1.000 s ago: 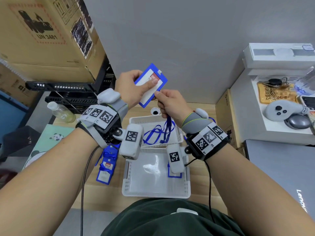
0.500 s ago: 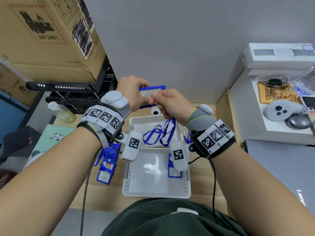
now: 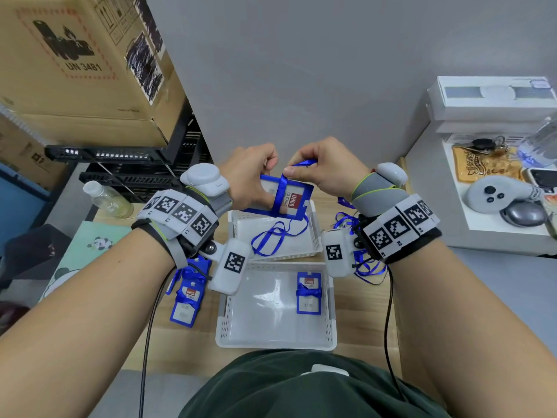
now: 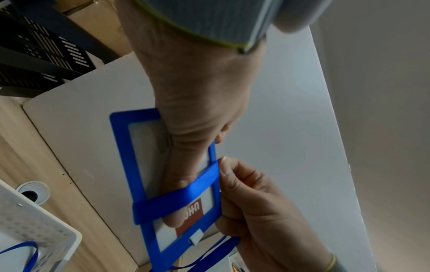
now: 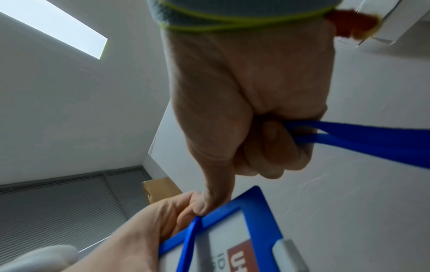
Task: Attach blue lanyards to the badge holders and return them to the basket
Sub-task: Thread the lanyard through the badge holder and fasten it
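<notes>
My left hand [image 3: 250, 176] grips a blue-framed badge holder [image 3: 297, 200] by its left side, thumb across the clear window [image 4: 177, 184]. A blue lanyard [image 3: 281, 188] crosses the holder's face; its loose end hangs into the far white basket [image 3: 313, 236]. My right hand [image 3: 319, 170] pinches the lanyard at the holder's top edge [image 5: 202, 211], with more strap bunched under its curled fingers [image 5: 300, 136]. The near white basket [image 3: 229, 327] holds one holder wrapped in its lanyard [image 3: 308, 292]. Both hands hover above the far basket.
Wrapped badge holders [image 3: 187, 294] lie on the wooden table left of the near basket, loose blue lanyards [image 3: 364, 267] right of it. A plastic bottle [image 3: 107, 200] and cardboard boxes [image 3: 81, 64] stand at left, a white shelf [image 3: 497, 236] with gadgets at right.
The holder has come down from its raised tilt and turned face-up over the far basket. The lanyard now lies across its front, and my right hand has shifted to its top edge.
</notes>
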The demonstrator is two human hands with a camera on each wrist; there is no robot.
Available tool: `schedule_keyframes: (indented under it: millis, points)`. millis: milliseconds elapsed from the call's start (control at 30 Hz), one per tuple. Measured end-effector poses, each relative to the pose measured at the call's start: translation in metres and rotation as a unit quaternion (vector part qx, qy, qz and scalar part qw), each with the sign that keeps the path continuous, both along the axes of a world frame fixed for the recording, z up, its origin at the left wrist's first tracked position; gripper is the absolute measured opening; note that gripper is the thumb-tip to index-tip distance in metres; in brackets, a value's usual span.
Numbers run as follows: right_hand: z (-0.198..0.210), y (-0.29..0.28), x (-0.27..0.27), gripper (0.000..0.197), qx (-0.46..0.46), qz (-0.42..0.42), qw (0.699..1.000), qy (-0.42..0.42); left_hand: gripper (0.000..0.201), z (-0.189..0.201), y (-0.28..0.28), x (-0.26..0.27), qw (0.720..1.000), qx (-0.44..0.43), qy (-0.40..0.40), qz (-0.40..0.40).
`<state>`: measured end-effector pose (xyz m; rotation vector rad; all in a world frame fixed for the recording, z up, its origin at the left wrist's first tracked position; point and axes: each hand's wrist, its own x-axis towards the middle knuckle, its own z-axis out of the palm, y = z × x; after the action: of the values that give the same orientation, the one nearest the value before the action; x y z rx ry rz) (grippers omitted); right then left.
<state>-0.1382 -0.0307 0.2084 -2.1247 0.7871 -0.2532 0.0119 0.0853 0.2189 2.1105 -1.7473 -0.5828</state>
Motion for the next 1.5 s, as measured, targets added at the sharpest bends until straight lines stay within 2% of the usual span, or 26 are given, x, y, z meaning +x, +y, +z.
schedule_keyframes:
  millis: [133, 333, 433, 533, 600, 633, 700, 867, 1033, 1133, 1267, 1433, 1500]
  points:
    - [-0.001, -0.006, -0.002, 0.013, 0.027, -0.001, 1.0, 0.0, 0.071, 0.01, 0.003, -0.005, 0.999, -0.01, 0.023, -0.024]
    - [-0.012, -0.014, -0.004, 0.02, 0.119, -0.036, 0.992, -0.006, 0.058, 0.02, 0.005, -0.014, 0.994, -0.042, 0.091, -0.037]
    - [-0.025, -0.013, -0.007, 0.018, 0.166, -0.056, 0.984, 0.01, 0.036, 0.025, 0.004, -0.014, 0.992, -0.042, 0.116, -0.02]
    - [-0.037, -0.009, -0.011, 0.024, 0.175, -0.071, 0.981, 0.031, 0.018, 0.025, 0.001, -0.012, 0.99, -0.028, 0.134, 0.019]
    - [-0.044, -0.006, -0.012, 0.01, 0.172, -0.069, 0.982, 0.039, 0.023, 0.021, 0.0, -0.01, 0.99, -0.026, 0.133, 0.033]
    - [-0.046, -0.004, -0.011, 0.011, 0.17, -0.063, 0.983, 0.033, 0.026, 0.019, -0.001, -0.009, 0.99, -0.027, 0.131, 0.036]
    - [-0.046, -0.001, -0.011, 0.022, 0.167, -0.048, 0.985, 0.012, 0.028, 0.016, -0.001, -0.008, 0.989, -0.023, 0.137, 0.048]
    - [-0.042, 0.009, -0.008, 0.031, 0.193, 0.018, 0.981, -0.021, 0.029, 0.013, -0.004, -0.005, 0.981, -0.029, 0.171, 0.085]
    - [-0.043, 0.023, -0.001, 0.047, 0.285, 0.082, 0.95, -0.099, 0.015, 0.015, -0.005, -0.001, 0.964, -0.042, 0.228, 0.129]
    - [-0.04, 0.026, 0.002, 0.036, 0.292, 0.082, 0.943, -0.137, 0.019, 0.015, -0.005, 0.002, 0.96, -0.047, 0.241, 0.136]
    - [-0.038, 0.026, 0.007, 0.028, 0.241, 0.071, 0.958, -0.142, 0.016, 0.015, -0.004, 0.005, 0.957, -0.044, 0.25, 0.141]
    - [-0.041, 0.03, 0.009, 0.014, 0.276, 0.091, 0.945, -0.15, 0.018, 0.011, -0.006, 0.012, 0.945, -0.067, 0.265, 0.179]
    - [-0.041, 0.032, 0.011, 0.019, 0.302, 0.077, 0.941, -0.132, 0.022, 0.008, -0.008, 0.015, 0.944, -0.082, 0.248, 0.201]
